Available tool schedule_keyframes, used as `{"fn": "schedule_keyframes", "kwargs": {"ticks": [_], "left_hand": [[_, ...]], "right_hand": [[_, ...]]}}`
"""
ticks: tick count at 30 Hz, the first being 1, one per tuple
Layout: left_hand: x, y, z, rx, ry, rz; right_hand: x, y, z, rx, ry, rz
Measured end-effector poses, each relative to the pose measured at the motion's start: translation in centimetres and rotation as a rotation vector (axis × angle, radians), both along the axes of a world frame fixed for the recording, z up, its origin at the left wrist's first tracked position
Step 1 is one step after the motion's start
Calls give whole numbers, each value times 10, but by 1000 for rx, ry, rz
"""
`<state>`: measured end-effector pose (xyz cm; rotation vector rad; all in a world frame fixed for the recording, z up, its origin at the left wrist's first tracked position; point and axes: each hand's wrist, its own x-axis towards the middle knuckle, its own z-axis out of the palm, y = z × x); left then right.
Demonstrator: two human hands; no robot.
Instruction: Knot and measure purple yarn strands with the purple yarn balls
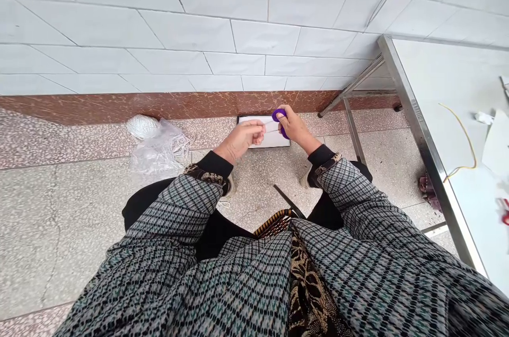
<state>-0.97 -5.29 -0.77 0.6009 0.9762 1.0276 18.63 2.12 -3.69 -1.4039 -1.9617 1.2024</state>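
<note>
My right hand [293,126] is closed around the purple handles of a pair of scissors [279,113], whose thin blades point left. Close to the blade tips, my left hand [245,138] has its fingers pinched together. Whatever the left fingers hold is too small to make out. Below both hands, a white flat panel [274,139] with a dark edge lies on the floor by the wall. To the left sit a ball of white string [143,127] and a clear plastic bag [153,154], with loose white cord [181,146] beside them.
A tiled wall [207,37] rises in front. On the right stands a metal-framed table [421,77] with a yellow wire [471,148] and a red-handled item [505,216] on top. A dark red item [429,192] lies under it. I sit on a woven seat [274,223].
</note>
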Motion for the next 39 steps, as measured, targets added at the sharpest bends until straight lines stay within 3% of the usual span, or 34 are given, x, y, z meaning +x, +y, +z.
{"fn": "schedule_keyframes", "kwargs": {"ticks": [4, 8, 11, 14, 16, 18, 22, 27, 33, 39], "left_hand": [[-13, 7, 3, 17, -73, 125], [-17, 6, 4, -47, -17, 101], [-22, 4, 4, 58, 29, 71], [-27, 4, 2, 143, 215, -81], [-27, 5, -2, 105, 376, -133], [-21, 6, -5, 21, 442, -59], [-3, 5, -12, -92, 291, 185], [4, 6, -18, -160, 188, 353], [-3, 7, -24, -246, 154, 339], [-8, 12, -18, -313, -113, 445]], "right_hand": [[0, -5, 5, -121, 138, 162], [4, -5, 8, -341, 321, 285], [9, -4, 8, -445, 421, 282], [8, -5, 6, -483, 475, 195], [4, -8, 4, -470, 467, 151], [-3, -13, 1, -421, 432, 121], [-19, -26, -5, -278, 361, 110], [-28, -36, -11, -255, 305, 140], [-29, -39, -12, -207, 201, 220], [-26, -35, -13, -228, 164, 153]]}}
